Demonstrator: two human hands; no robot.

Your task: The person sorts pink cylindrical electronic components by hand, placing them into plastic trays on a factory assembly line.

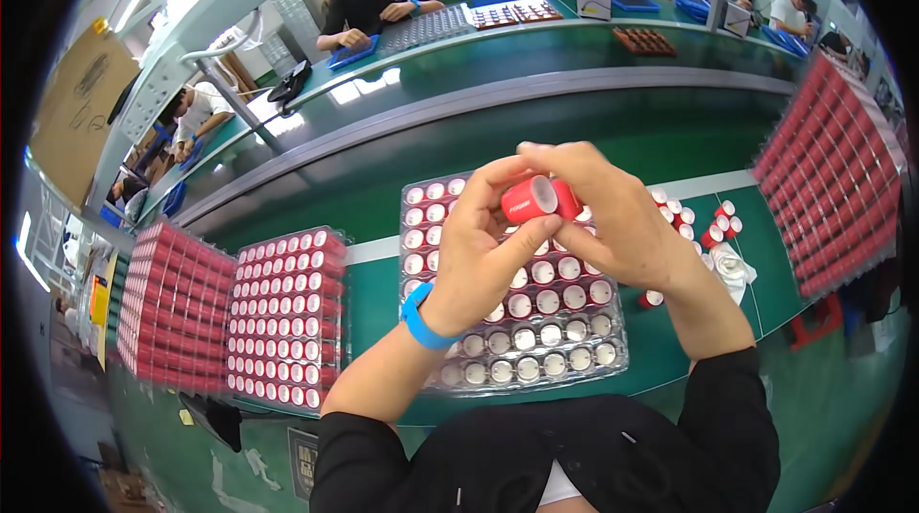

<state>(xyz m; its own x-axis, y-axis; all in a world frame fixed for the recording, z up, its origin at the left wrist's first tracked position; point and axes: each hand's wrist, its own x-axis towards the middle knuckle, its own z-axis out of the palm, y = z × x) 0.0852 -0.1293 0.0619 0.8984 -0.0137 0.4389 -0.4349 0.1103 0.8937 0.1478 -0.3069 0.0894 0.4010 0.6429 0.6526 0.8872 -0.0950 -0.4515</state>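
My left hand [479, 243], with a blue wristband, is closed on a short red cylinder [525, 203] whose pale round end faces up and right. My right hand [622, 221] closes around a second red cylinder [567, 199], partly hidden behind the first. The two cylinders are side by side and seem to touch. Both hands are above a clear plastic tray [525, 387]. Rows of white-topped red cylinders [520, 305] stand in it; the nearest rows look paler. My hands cover part of the tray.
Left stand two packed trays of red cylinders [278, 317], [177, 307] is the steeper one. To the right are loose red cylinders [725, 224], a crumpled white cloth [732, 271] and a tall tray stack [833, 178]. Beyond a metal rail [459, 109], several people work at another bench.
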